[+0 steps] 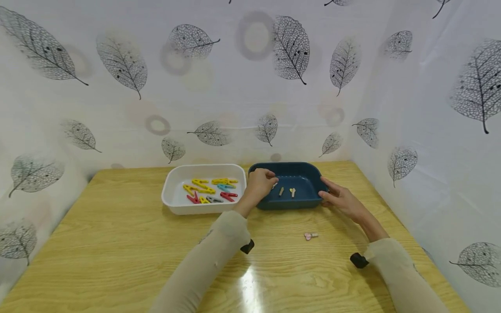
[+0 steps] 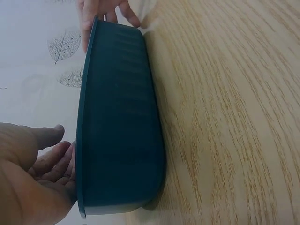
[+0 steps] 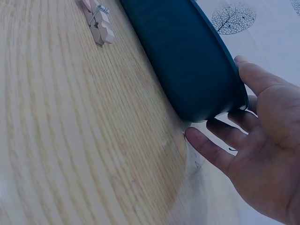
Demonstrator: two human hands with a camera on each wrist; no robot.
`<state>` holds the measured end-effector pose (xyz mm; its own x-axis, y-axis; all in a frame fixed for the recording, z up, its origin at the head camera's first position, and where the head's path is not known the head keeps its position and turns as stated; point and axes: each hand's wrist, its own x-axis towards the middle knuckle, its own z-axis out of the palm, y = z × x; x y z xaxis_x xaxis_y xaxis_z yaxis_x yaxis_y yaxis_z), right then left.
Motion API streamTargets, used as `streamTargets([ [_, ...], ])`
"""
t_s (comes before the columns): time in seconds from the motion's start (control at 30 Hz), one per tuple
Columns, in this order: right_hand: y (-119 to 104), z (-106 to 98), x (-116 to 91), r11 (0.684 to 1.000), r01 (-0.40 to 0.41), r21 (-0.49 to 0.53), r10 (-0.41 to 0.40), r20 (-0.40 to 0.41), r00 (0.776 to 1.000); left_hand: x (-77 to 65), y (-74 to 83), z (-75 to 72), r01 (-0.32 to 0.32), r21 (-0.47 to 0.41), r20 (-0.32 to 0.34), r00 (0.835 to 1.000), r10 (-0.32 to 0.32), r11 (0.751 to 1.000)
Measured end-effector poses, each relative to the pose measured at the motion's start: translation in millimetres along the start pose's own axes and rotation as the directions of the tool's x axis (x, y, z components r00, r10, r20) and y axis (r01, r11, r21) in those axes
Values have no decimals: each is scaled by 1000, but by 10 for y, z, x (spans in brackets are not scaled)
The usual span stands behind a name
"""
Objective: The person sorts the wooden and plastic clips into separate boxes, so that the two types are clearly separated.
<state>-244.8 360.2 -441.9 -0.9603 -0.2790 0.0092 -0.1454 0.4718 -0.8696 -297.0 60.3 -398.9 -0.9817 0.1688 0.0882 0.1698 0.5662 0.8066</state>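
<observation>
My left hand (image 1: 260, 184) reaches over the left rim of the dark blue tray (image 1: 287, 204), its fingers dipping inside. In the left wrist view its thumb stands apart from the curved fingers, whose tips the tray wall hides. Just below those fingers lies a small clothespin (image 1: 275, 185). Two more small clothespins lie on the tray floor, a greenish one (image 1: 281, 191) and one with a yellow piece (image 1: 292, 193). My right hand (image 1: 344, 202) touches the tray's right end with extended, spread fingers. A wooden clothespin with a pink heart (image 1: 309, 236) lies on the table in front.
Left of the blue tray stands a white tray (image 1: 203, 209) holding several larger plastic clothespins in yellow, red, blue and grey. Both trays stand near the back of the wooden table (image 1: 117, 243). A leaf-patterned curtain (image 1: 235, 100) rises behind and at the sides.
</observation>
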Motion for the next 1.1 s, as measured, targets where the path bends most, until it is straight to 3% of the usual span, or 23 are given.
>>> streamTargets([
  [0.4, -12, -6, 2, 1000, 6, -5, -6, 4, 1000, -80, 39, -52, -84, 17, 32, 996, 84, 996],
  [0.83, -27, -10, -8, 1000, -1, -3, 1, 10, 1000, -263, 93, -100, -183, -3, 108, 977, 182, 983],
  [1.1, -18, -7, -8, 1000, -3, -8, 3, 10, 1000, -406, 126, -116, -191, -70, 144, 969, 199, 979],
])
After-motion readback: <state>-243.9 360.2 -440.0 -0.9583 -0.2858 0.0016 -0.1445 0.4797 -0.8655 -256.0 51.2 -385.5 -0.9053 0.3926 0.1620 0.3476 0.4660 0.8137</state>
